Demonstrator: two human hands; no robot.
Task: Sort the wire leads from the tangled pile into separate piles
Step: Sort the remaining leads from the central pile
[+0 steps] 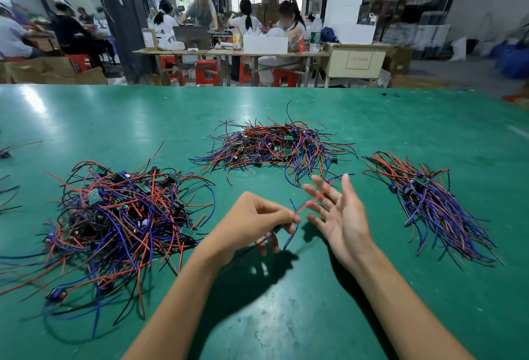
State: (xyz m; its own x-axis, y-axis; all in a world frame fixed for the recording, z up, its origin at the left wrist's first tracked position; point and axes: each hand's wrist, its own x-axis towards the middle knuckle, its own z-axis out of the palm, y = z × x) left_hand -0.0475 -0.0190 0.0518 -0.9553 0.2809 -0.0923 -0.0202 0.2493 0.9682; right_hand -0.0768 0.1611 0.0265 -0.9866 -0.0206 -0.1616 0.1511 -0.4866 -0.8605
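A green work table (286, 316) carries 3 heaps of wire leads. The tangled pile (123, 225) lies at the left, a loose knot of red, blue and black wires with small green circuit boards mixed in. A second pile (274, 147) sits at the far centre, flatter and spread sideways. A third pile (432, 205) lies at the right, its wires combed roughly parallel and running toward the near right.

Both hands hover above the table between the piles. The left hand (254, 222) has its fingers curled and pinches a wire lead (300, 210) at the fingertips; a red strand runs up and right from the pinch, and a blue strand loops down beneath the hand. The right hand (340, 216) is spread wide, palm turned toward the left hand, fingers straight and apart. The red strand crosses in front of those fingers; whether it touches them cannot be told because of motion blur.

Beyond the table, several people (200, 10) sit at wooden benches (229, 53) with red stools (206, 71) and white boxes (264, 44).
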